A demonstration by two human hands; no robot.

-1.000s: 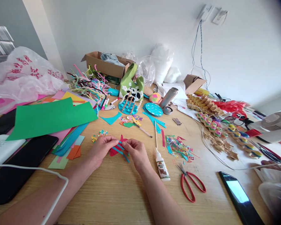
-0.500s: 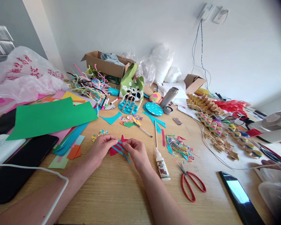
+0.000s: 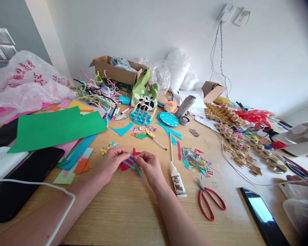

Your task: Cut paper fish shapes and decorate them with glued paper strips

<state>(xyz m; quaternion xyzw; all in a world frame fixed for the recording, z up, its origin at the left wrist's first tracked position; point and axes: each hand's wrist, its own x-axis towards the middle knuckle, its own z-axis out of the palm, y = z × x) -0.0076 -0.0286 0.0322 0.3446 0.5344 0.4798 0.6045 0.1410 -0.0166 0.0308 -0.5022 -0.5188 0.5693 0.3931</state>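
Note:
A red paper cutout (image 3: 125, 167) with pointed tips lies on the table between my hands, crossed by slanting light-blue paper strips (image 3: 138, 172). My left hand (image 3: 114, 163) is closed, thumb and forefinger pinching the left end of the uppermost blue strip over the cutout. Pinched near that strip's other end are the fingers of my right hand (image 3: 149, 166), which partly hide the cutout's right side. A white glue bottle (image 3: 178, 182) lies to the right of my right hand, and red-handled scissors (image 3: 207, 200) rest open beyond it.
Green paper sheets (image 3: 53, 128) and a black phone (image 3: 28, 181) lie at the left; a white cable (image 3: 66, 201) passes above my left forearm. Paper scraps (image 3: 196, 160) lie right of the glue. Another phone (image 3: 263, 217) and part of another person's hand (image 3: 299, 180) are at far right.
My left fingertips have shifted slightly right, closer to my right fingers. The right hand stays nearly still, and the things around them have not moved.

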